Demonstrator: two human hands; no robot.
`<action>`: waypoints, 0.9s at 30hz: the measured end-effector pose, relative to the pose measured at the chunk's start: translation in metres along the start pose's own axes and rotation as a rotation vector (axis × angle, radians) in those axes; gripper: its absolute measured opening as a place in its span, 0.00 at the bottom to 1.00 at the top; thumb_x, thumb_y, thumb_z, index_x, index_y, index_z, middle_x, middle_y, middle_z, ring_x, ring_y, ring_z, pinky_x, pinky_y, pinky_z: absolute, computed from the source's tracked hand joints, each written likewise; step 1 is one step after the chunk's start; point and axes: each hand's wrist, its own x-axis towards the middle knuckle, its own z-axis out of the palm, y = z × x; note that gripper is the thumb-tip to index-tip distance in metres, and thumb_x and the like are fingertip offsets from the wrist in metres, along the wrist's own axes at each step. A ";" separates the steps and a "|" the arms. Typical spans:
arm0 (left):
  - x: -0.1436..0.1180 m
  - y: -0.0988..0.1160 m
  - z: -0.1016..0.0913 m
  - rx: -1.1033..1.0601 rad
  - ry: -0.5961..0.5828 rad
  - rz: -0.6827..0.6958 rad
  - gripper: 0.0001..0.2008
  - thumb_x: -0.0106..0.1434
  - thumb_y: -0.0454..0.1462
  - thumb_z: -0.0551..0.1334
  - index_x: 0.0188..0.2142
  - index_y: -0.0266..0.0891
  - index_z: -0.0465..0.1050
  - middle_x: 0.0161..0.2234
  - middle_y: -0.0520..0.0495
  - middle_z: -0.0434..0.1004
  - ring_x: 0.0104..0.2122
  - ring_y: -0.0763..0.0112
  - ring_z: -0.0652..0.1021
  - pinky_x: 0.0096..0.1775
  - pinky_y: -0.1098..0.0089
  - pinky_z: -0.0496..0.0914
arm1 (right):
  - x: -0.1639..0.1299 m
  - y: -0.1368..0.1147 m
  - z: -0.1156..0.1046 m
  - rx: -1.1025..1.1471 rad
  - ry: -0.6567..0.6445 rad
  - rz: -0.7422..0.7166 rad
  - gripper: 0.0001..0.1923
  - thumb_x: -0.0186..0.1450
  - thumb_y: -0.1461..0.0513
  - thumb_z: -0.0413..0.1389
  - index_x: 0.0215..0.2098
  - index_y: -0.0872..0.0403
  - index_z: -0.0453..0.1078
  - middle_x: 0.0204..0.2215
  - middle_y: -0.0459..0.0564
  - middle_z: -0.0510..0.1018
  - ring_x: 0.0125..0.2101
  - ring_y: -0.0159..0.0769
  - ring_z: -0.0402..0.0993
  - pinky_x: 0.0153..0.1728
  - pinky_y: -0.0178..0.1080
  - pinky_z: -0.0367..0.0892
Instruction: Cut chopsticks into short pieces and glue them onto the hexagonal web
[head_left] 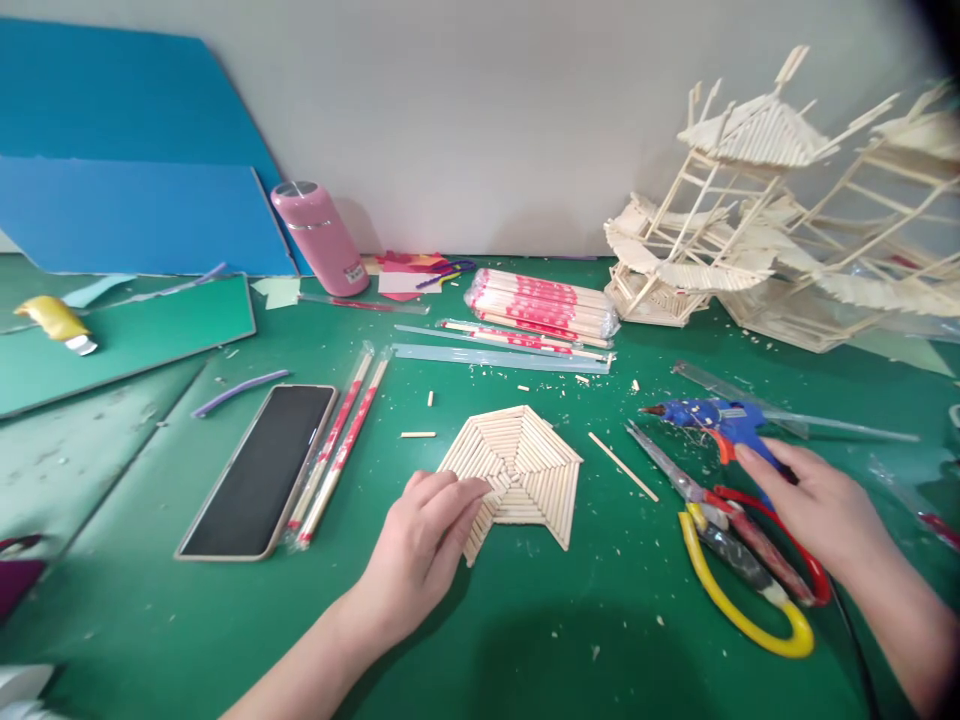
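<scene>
Our bare left hand [424,540] lies palm down w/ fingers [457,497] loosely curled, fingertips pressed flat, forearm running in from the bottom edge at a slant. Our bare right hand [814,510] reaches in from the lower right, palm down, fingers stretched fwd & slightly spread, wrist low, nothing clasped in it.

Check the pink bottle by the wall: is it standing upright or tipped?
Tipped. The pink bottle leans back-left, its silver cap end against the blue board, base on the green table.
</scene>
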 end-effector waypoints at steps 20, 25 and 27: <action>-0.017 0.036 -0.011 -0.240 -0.343 -0.086 0.22 0.62 0.29 0.49 0.55 0.42 0.48 0.36 0.46 0.70 0.34 0.69 0.73 0.37 0.69 0.72 | -0.097 -0.158 0.049 0.411 -0.252 -0.637 0.06 0.61 0.66 0.53 0.34 0.52 0.72 0.25 0.47 0.70 0.27 0.33 0.64 0.26 0.36 0.61; 0.002 0.012 -0.013 -0.027 -0.080 -0.096 0.13 0.62 0.29 0.48 0.46 0.39 0.60 0.37 0.43 0.69 0.37 0.66 0.72 0.38 0.63 0.69 | -0.090 -0.148 0.050 0.315 -0.274 -0.565 0.07 0.61 0.68 0.52 0.32 0.54 0.71 0.25 0.47 0.71 0.27 0.33 0.66 0.27 0.36 0.61; 0.009 0.001 -0.010 0.027 -0.016 -0.015 0.13 0.61 0.27 0.47 0.43 0.38 0.63 0.40 0.42 0.69 0.41 0.63 0.71 0.40 0.61 0.68 | -0.087 -0.147 0.051 0.281 -0.262 -0.583 0.06 0.61 0.68 0.52 0.32 0.54 0.71 0.26 0.48 0.71 0.28 0.33 0.66 0.28 0.37 0.61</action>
